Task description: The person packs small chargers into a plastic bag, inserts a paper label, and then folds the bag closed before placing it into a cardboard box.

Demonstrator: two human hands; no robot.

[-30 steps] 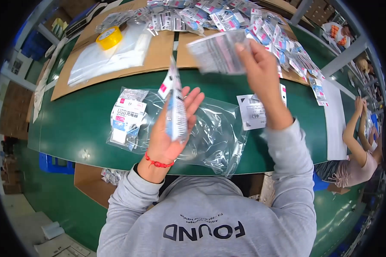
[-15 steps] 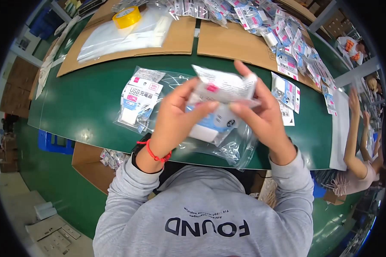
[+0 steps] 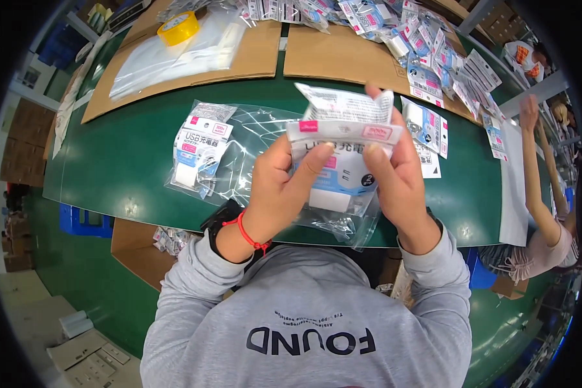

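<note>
My left hand (image 3: 280, 184) and my right hand (image 3: 399, 181) grip a charger packet (image 3: 339, 178) from both sides, thumbs across its front. The packet has a white and pink header and a blue and white lower part. Behind its top edge rises a white printed packet face (image 3: 352, 107), possibly a second packet held against it. Under my hands, a clear plastic bag (image 3: 258, 126) lies on the green table. Another charger packet (image 3: 200, 145) lies at the bag's left end. To the right of my right hand are further packets (image 3: 427, 129) on the table.
At the far right, a heap of similar packets (image 3: 433, 58) covers a cardboard sheet (image 3: 343, 61). Another cardboard sheet (image 3: 258, 71) carries a stack of clear bags (image 3: 174, 68) and a yellow tape roll (image 3: 178, 28). A cardboard box (image 3: 132, 249) stands below the table edge. Another person's arms (image 3: 537, 187) reach in at right.
My hands have turned the packet so its printed front faces me, with the header across the top. They have shifted slightly to the right.
</note>
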